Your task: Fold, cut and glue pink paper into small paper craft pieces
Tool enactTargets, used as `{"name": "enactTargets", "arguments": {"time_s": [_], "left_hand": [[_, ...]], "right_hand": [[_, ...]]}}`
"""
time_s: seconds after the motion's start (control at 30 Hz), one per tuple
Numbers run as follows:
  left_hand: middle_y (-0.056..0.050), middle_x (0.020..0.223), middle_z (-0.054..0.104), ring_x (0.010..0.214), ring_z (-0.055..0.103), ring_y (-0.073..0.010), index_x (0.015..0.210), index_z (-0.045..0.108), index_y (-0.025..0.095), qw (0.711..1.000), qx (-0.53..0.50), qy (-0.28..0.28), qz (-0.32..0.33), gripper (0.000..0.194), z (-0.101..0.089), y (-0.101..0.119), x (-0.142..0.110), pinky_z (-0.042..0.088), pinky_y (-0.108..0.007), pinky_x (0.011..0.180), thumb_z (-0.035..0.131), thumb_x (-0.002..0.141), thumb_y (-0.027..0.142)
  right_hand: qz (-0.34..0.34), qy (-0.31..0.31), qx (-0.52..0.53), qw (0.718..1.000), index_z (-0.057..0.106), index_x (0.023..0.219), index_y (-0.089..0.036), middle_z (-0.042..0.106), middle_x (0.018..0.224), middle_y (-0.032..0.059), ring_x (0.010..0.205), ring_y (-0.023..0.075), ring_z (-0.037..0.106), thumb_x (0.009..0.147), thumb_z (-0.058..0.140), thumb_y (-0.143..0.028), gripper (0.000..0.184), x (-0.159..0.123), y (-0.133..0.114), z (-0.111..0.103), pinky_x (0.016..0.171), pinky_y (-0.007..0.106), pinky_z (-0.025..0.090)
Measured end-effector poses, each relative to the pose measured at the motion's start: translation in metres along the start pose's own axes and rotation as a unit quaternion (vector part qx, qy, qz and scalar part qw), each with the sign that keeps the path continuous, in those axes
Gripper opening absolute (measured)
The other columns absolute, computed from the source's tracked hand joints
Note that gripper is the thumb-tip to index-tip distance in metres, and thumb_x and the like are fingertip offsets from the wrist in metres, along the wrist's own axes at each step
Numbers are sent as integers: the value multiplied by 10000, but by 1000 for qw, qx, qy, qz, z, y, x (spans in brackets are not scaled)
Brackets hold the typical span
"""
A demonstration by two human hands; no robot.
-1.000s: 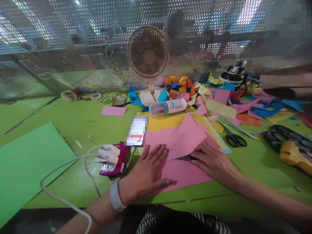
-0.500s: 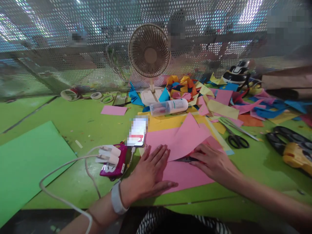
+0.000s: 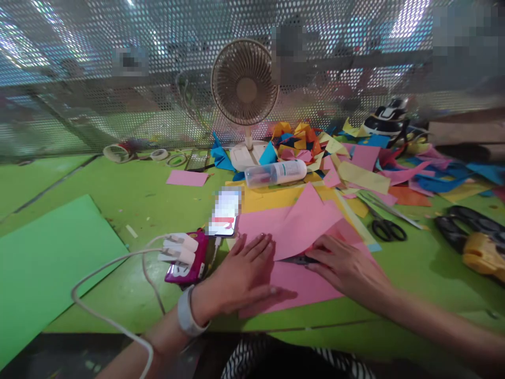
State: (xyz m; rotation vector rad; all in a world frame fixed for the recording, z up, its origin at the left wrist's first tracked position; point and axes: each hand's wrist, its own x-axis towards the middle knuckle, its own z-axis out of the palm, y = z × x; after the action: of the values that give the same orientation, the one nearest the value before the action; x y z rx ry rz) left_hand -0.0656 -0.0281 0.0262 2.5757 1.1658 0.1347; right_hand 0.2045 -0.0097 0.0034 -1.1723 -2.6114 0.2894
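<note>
My left hand (image 3: pixel 246 271) lies with fingers stretched out on the left part of a pink sheet of paper (image 3: pixel 292 287). Its thumb is held out to the side, casting a shadow. My right hand (image 3: pixel 341 263) is closed around a slim dark knife (image 3: pixel 295 259), whose handle is mostly hidden by the fingers. The pointed blade lies at the lower edge of the raised, folded flap (image 3: pixel 305 229) of pink paper. Under the pink paper are yellow sheets (image 3: pixel 262 198).
A phone (image 3: pixel 224 213) and a purple power strip (image 3: pixel 193 263) with cables lie left. Beyond are a bottle (image 3: pixel 276 172), a fan (image 3: pixel 245 84) and paper scraps (image 3: pixel 365 176). Black-handled scissors (image 3: pixel 389 230) and a yellow-black tool (image 3: pixel 479 247) lie right; green sheet (image 3: pixel 51 268) far left.
The whole view has shifted slightly. My left thumb has drawn in a little and looks lifted from the paper. My right hand and the knife have hardly moved.
</note>
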Motion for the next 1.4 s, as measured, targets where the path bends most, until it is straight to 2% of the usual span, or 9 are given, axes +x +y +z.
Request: {"name": "enactTargets", "arguments": {"time_s": [0.07,0.13,0.2,0.27,0.4,0.63,0.97,1.17,1.4], "left_hand": [[-75,1395,419,1269,382,-227,1364,353,243,998,-21,42,-35,448,-3,-8,3,280,-443,1060,378,946,401],[-74,1204,544,1092,512,-210,1196,516,229,993,-41,87,-73,281,-5,-15,7,414,-386,930,415,941,291],[-66,1059,563,968,542,-200,1073,557,209,989,-59,106,-83,188,-5,-19,10,456,-351,834,469,914,254],[-57,1010,548,942,535,-200,1020,554,202,988,-73,107,-79,144,-4,-20,12,458,-344,817,504,894,250],[-57,1016,528,960,519,-211,1019,542,211,988,-87,96,-78,154,-4,-18,14,455,-352,821,520,883,280],[-73,1036,518,955,515,-220,1038,531,197,989,-76,80,-97,184,-7,-16,13,446,-356,807,500,877,280],[-53,1018,525,955,509,-218,993,524,201,988,-81,85,-101,190,-8,-14,12,434,-361,823,526,865,341],[-55,1080,516,1018,487,-223,1079,516,223,986,-113,76,-96,297,-11,-14,8,417,-380,885,593,829,363],[-66,1082,519,1018,490,-238,1073,519,221,986,-111,69,-108,303,-11,-14,7,418,-402,881,603,823,370]], "right_hand": [[-2,-4,6,1000,610,1042,-228,551,950,55,887,205,555,899,496,-262,186,1,0,-1,773,378,498],[-7,-4,11,1000,603,1046,-230,550,971,56,902,206,555,902,491,-259,185,1,0,-1,778,380,497],[-9,-1,11,1000,600,1054,-233,552,977,56,909,205,558,902,491,-254,188,1,1,-1,780,379,496],[-9,5,6,1000,607,1045,-231,560,968,57,904,205,564,901,492,-255,186,2,0,-1,778,376,498],[-13,18,-8,1000,635,978,-205,576,923,66,865,208,580,898,493,-278,178,7,-5,-3,740,364,509],[-65,58,-4,996,639,1012,-232,602,923,71,854,203,590,919,451,-283,216,15,-10,-3,702,340,517],[-39,3,12,999,595,1071,-223,564,1020,78,927,229,558,893,488,-225,207,6,-1,0,764,399,506],[-52,25,-15,998,592,1074,-213,577,1037,86,919,231,568,897,487,-250,209,10,-5,0,755,391,509],[-86,33,-17,996,619,1045,-193,606,972,90,887,218,578,925,434,-251,228,10,-8,0,742,377,507]]}}
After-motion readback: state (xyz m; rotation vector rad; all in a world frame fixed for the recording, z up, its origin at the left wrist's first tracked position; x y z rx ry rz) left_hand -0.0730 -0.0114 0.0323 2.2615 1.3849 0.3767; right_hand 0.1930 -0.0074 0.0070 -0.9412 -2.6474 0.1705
